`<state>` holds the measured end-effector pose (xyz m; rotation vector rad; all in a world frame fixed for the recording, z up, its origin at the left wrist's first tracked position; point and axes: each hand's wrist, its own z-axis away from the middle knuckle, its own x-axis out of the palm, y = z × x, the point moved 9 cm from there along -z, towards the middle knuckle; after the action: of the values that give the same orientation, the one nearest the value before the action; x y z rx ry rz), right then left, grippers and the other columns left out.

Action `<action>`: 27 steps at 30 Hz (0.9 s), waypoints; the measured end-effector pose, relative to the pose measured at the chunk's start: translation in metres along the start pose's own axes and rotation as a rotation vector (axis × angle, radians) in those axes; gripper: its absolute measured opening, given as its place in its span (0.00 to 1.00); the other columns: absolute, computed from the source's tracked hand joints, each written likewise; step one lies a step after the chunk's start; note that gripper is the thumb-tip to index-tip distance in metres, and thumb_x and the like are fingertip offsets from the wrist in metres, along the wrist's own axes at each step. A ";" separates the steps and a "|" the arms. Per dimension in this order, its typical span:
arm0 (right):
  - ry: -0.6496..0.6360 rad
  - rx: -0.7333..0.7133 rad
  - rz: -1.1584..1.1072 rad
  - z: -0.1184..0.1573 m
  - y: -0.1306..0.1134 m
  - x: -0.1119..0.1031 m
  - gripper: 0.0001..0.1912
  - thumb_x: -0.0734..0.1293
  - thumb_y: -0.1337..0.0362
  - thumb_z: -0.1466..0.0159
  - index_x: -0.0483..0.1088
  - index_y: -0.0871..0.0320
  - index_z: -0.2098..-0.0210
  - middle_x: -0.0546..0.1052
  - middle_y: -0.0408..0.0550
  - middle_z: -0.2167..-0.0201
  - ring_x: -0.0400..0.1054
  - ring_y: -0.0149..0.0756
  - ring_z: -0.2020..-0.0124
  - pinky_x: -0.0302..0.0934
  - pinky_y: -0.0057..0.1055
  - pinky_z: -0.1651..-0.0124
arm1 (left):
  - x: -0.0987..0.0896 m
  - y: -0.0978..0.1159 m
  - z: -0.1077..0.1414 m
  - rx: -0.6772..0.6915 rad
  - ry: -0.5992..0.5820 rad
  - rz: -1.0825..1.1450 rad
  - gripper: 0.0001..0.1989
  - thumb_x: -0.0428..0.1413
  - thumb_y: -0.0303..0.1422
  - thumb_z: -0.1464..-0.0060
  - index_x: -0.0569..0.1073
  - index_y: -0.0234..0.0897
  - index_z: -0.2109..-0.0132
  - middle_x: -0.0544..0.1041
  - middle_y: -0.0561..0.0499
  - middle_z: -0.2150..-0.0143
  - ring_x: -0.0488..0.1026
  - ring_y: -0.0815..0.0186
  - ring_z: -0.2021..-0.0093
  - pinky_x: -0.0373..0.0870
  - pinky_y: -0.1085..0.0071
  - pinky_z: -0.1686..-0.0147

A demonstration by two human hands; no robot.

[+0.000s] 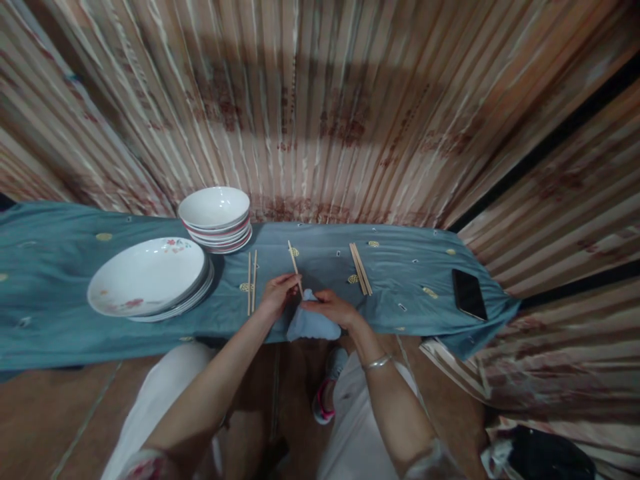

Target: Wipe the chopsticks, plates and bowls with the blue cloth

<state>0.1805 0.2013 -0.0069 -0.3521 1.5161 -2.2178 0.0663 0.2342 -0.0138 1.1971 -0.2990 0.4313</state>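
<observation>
Left forearm (pixel 210 387): bare, nearest to me, angling away from the near left toward the middle of the table.
Right forearm (pixel 397 413): bare as well, coming in from the near right, with a silver bracelet (pixel 379 363) close to the wrist.
Trousers (pixel 163 387): pale, on my legs below the table's near edge; a shoe (pixel 323 408) with pink on it shows between them.
Left hand (pixel 280 293): mine, its fingertips pinching a chopstick partway along; I cannot tell whether a second one is lined up behind it.
Chopstick (pixel 293 259): light wood, its far end pointing away from me, its near end at the cloth.
Right hand (pixel 334 308): mine, grasping the cloth around the chopstick's near end.
Cloth (pixel 313 325): pale blue, bunched at my fingers and hanging over the table's near edge.
Left pair of chopsticks (pixel 249 283): lying side by side, slightly apart, between the plates and my left hand.
Right group of chopsticks (pixel 361 270): lying close together, tilted, beyond my right hand; the exact count is unclear.
Plates (pixel 145 277): white with floral decoration, stacked on the left.
Bowls (pixel 215 208): white, stacked at the far left, just beyond the plates.
Phone (pixel 469 294): black, flat near the right end.
Table (pixel 425 317): covered in teal fabric with yellow motifs.
Curtain (pixel 325 100): pleated, patterned, behind the far edge.
</observation>
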 end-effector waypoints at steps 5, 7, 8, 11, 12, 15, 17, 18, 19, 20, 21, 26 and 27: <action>0.059 0.011 -0.082 0.019 -0.001 -0.027 0.22 0.75 0.47 0.58 0.68 0.60 0.80 0.65 0.34 0.87 0.54 0.23 0.84 0.46 0.23 0.79 | 0.018 -0.008 -0.016 -0.038 0.002 -0.008 0.12 0.69 0.31 0.69 0.77 0.33 0.74 0.74 0.55 0.79 0.67 0.74 0.79 0.63 0.77 0.77; 0.094 0.009 -0.146 0.028 -0.001 -0.040 0.22 0.76 0.48 0.59 0.70 0.60 0.79 0.68 0.36 0.86 0.56 0.24 0.84 0.49 0.24 0.79 | 0.024 -0.012 -0.021 -0.048 0.006 -0.021 0.10 0.68 0.32 0.66 0.76 0.34 0.74 0.74 0.54 0.79 0.69 0.74 0.78 0.65 0.77 0.76; 0.124 0.003 -0.187 0.032 -0.001 -0.048 0.22 0.76 0.48 0.59 0.70 0.60 0.78 0.69 0.37 0.85 0.58 0.25 0.84 0.51 0.24 0.79 | 0.027 -0.015 -0.023 -0.054 0.003 -0.034 0.10 0.68 0.32 0.65 0.76 0.35 0.74 0.74 0.54 0.79 0.69 0.73 0.78 0.65 0.76 0.76; 0.268 -0.053 -0.323 0.041 -0.003 -0.075 0.23 0.77 0.49 0.60 0.71 0.60 0.78 0.72 0.39 0.84 0.61 0.26 0.83 0.54 0.25 0.77 | 0.042 -0.028 -0.028 -0.073 -0.026 -0.098 0.09 0.67 0.31 0.64 0.76 0.34 0.74 0.74 0.53 0.80 0.69 0.72 0.79 0.66 0.75 0.76; 0.329 -0.079 -0.366 0.044 -0.003 -0.085 0.23 0.77 0.48 0.61 0.71 0.60 0.78 0.72 0.40 0.83 0.62 0.26 0.83 0.55 0.25 0.77 | 0.048 -0.033 -0.030 -0.078 -0.038 -0.125 0.08 0.66 0.31 0.64 0.76 0.34 0.75 0.73 0.53 0.80 0.68 0.71 0.80 0.65 0.74 0.76; 0.491 -0.135 -0.474 0.051 -0.002 -0.108 0.23 0.77 0.48 0.62 0.71 0.59 0.79 0.73 0.40 0.84 0.63 0.28 0.82 0.57 0.26 0.76 | 0.068 -0.047 -0.036 -0.064 -0.063 -0.205 0.06 0.65 0.30 0.64 0.76 0.34 0.76 0.74 0.52 0.80 0.68 0.70 0.80 0.64 0.73 0.77; 0.527 -0.141 -0.511 0.053 -0.001 -0.113 0.24 0.78 0.47 0.64 0.71 0.59 0.79 0.73 0.40 0.84 0.64 0.29 0.82 0.59 0.27 0.76 | 0.081 -0.053 -0.043 -0.036 -0.072 -0.257 0.05 0.65 0.28 0.65 0.76 0.34 0.77 0.74 0.53 0.80 0.68 0.70 0.80 0.63 0.73 0.77; 0.522 -0.142 -0.515 0.053 -0.002 -0.113 0.24 0.78 0.47 0.64 0.71 0.59 0.79 0.73 0.41 0.84 0.64 0.29 0.82 0.59 0.27 0.76 | 0.087 -0.054 -0.046 -0.024 -0.078 -0.285 0.04 0.64 0.27 0.65 0.75 0.34 0.78 0.74 0.53 0.81 0.67 0.70 0.80 0.62 0.73 0.77; 0.509 -0.144 -0.511 0.052 -0.003 -0.111 0.24 0.78 0.47 0.63 0.71 0.59 0.78 0.73 0.41 0.84 0.64 0.29 0.83 0.59 0.27 0.76 | 0.092 -0.055 -0.050 -0.014 -0.086 -0.313 0.05 0.64 0.27 0.65 0.75 0.34 0.79 0.73 0.53 0.82 0.66 0.70 0.80 0.61 0.73 0.77; 0.491 -0.145 -0.504 0.052 -0.005 -0.109 0.24 0.78 0.47 0.63 0.71 0.60 0.78 0.73 0.41 0.84 0.63 0.28 0.83 0.59 0.27 0.77 | 0.097 -0.056 -0.053 -0.005 -0.098 -0.342 0.05 0.64 0.27 0.65 0.74 0.34 0.80 0.72 0.53 0.82 0.66 0.70 0.80 0.61 0.73 0.77; 0.476 -0.147 -0.497 0.052 -0.006 -0.106 0.24 0.78 0.47 0.63 0.71 0.60 0.78 0.73 0.41 0.84 0.63 0.28 0.83 0.58 0.27 0.77 | 0.102 -0.056 -0.057 0.004 -0.113 -0.372 0.05 0.63 0.26 0.65 0.74 0.34 0.81 0.72 0.54 0.83 0.66 0.70 0.80 0.61 0.73 0.76; 0.468 -0.152 -0.528 0.050 -0.008 -0.104 0.25 0.78 0.47 0.64 0.73 0.60 0.78 0.75 0.42 0.83 0.65 0.28 0.83 0.59 0.27 0.76 | 0.119 -0.052 -0.068 0.061 -0.191 -0.519 0.04 0.61 0.25 0.64 0.75 0.35 0.82 0.71 0.54 0.83 0.66 0.69 0.79 0.59 0.74 0.76; 0.471 -0.147 -0.538 0.049 -0.008 -0.104 0.25 0.78 0.47 0.65 0.73 0.60 0.78 0.75 0.43 0.83 0.65 0.29 0.82 0.59 0.27 0.76 | 0.122 -0.050 -0.070 0.075 -0.200 -0.545 0.04 0.61 0.25 0.64 0.75 0.35 0.82 0.71 0.55 0.84 0.66 0.69 0.79 0.59 0.74 0.77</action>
<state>0.2919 0.2138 0.0219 -0.3255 2.0253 -2.7523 0.1971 0.3047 -0.0254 1.3392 -0.1180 -0.1529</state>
